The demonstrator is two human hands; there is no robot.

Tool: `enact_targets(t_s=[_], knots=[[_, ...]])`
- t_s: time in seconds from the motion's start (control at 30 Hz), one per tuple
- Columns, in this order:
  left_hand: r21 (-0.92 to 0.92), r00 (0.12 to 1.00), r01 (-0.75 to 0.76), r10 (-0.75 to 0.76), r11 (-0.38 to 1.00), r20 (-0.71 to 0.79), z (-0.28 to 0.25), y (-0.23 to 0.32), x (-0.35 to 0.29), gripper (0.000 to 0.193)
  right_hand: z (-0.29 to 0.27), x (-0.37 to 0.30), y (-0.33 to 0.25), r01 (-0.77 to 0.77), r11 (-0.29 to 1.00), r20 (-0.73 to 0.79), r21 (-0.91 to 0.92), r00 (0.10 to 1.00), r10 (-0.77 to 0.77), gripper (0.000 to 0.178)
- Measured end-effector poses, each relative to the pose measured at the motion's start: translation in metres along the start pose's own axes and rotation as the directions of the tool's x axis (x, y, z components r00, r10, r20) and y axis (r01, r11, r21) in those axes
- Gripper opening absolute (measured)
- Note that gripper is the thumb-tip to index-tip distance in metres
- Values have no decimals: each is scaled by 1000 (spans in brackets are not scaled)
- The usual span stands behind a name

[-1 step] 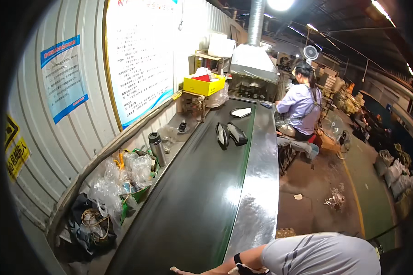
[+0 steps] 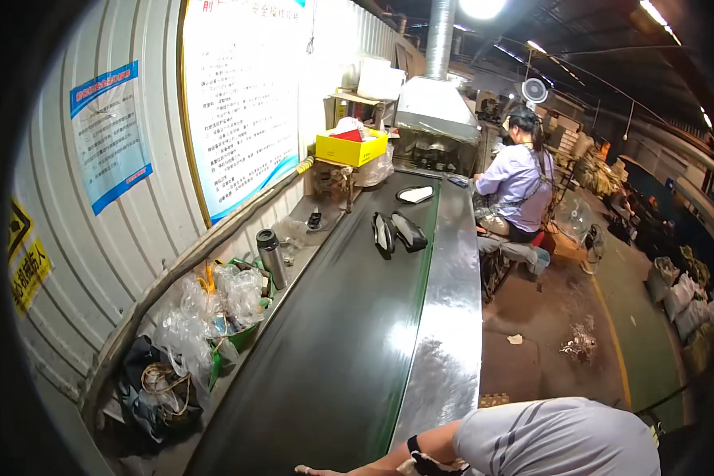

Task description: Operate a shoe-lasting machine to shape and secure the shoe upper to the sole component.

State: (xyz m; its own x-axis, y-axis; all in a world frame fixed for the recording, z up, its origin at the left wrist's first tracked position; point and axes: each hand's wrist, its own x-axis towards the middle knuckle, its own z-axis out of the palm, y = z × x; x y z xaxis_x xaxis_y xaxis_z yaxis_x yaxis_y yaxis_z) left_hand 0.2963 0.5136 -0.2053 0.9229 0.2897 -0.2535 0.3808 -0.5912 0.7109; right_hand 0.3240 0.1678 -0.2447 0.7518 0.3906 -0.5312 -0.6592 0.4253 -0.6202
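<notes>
My right arm in a grey sleeve reaches leftward along the lower edge, with a black band near the elbow. Only the upper edge of my right hand (image 2: 319,471) shows, over the near end of a dark conveyor belt (image 2: 317,341); its fingers are mostly cut off, so whether it holds anything is hidden. My left hand is out of view. Farther up the belt, well apart from my hand, lie two black shoe-shaped pieces with pale insides (image 2: 408,232), side by side. Beyond them is another dark piece with a white part (image 2: 415,194).
A metal ledge (image 2: 448,333) borders the belt on the right; a hooded machine (image 2: 436,111) stands at its far end. Along the left are a steel flask (image 2: 271,258), plastic bags (image 2: 186,325) and a yellow box (image 2: 351,148). A co-worker (image 2: 520,178) sits at the far right.
</notes>
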Motion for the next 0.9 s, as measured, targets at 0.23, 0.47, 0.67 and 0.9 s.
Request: enact_targets(t_s=[0.23, 0.47, 0.67, 0.9], knots=[[93, 997, -30, 37, 995, -69, 5, -13, 12, 18, -82, -44, -62, -336, 942, 343, -13, 883, 320, 68], [242, 970, -40, 96, 970, -224, 30, 0, -25, 19, -177, -165, -93, -368, 915, 310, 164, 900, 306, 74], [505, 819, 26, 272, 863, -506, 62, 17, -107, 20, -206, -215, -76, -255, 878, 156, 405, 966, 209, 67], [656, 594, -309, 679, 688, -432, 127, 112, -171, 29, -274, -270, -116, 68, 907, 161, 416, 976, -147, 72]])
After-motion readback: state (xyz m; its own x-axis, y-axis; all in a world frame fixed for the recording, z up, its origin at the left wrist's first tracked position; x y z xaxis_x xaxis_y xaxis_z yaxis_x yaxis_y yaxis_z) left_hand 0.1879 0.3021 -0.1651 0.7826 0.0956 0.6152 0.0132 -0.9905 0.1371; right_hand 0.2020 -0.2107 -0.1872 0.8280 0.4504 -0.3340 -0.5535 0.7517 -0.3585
